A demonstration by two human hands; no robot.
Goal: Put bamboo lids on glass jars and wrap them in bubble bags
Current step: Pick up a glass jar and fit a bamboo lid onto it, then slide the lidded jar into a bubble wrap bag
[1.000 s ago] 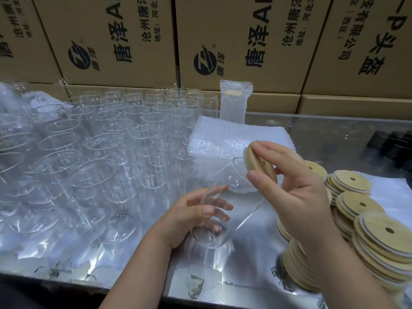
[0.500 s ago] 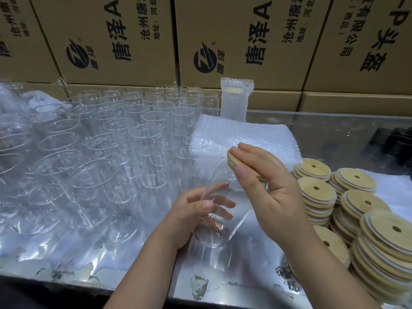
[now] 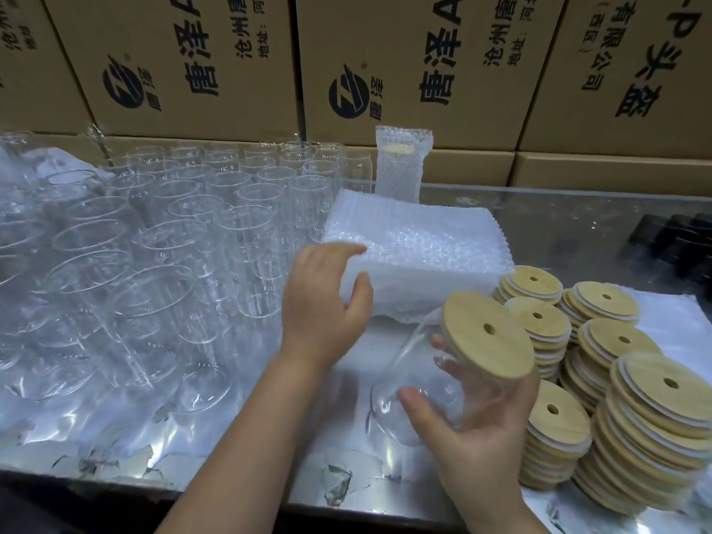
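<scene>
Single head view, close, facing forward-down over table (image 3: 239, 483) toward boxes (image 3: 404, 63).

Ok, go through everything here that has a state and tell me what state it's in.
Clear glass jar: tilted, lidded, held by right hand.
Round bamboo lid: on the jar's mouth.
Left hand: open, at white bubble bag stack.
Bubble-wrapped jar: upright, finished.
Empty glass jars: upright, unlidded.
Loose bamboo lids: stacked.

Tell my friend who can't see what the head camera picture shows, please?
A person's right hand holds a tilted glass jar with a bamboo lid on it, while the left hand reaches to a stack of bubble bags. Empty jars crowd the left of the shiny table, lid stacks sit right, and one wrapped jar stands before cardboard boxes.
</scene>
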